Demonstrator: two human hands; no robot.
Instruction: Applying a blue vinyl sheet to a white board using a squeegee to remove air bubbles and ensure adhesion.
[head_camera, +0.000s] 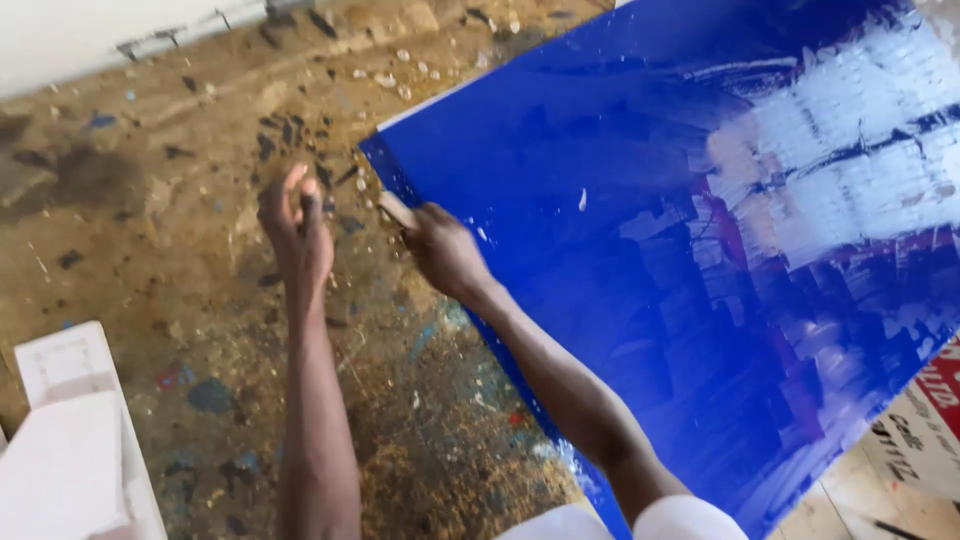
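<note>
Blue wet paint covers a large flat panel (640, 280) lying on the floor (150, 230), its near corner pointing toward the hands and its white edge showing along the upper left side. The right hand (445, 250) is closed around a pale wooden handle (397, 209), apparently a scraper or brush, whose working end I cannot make out; it sits right at the panel's corner edge. The left hand (295, 225) hangs just beside it over the bare floor, fingers loosely curled and holding nothing that shows.

The panel looks stiff and broad, probably light for its size but awkward, and its glossy face would be slippery and easily marred: any touch would smear the streaked white and red patches toward the right. The clean places to take hold seem to be the thin edges and underside, not the face. The handle looks dry, rigid and light, well suited to a one-handed grip near its middle.

A white block (70, 440) stands at the lower left, well apart, and printed cardboard (920, 420) lies under the panel's far right side. The floor is crusted with old paint spatter.
</note>
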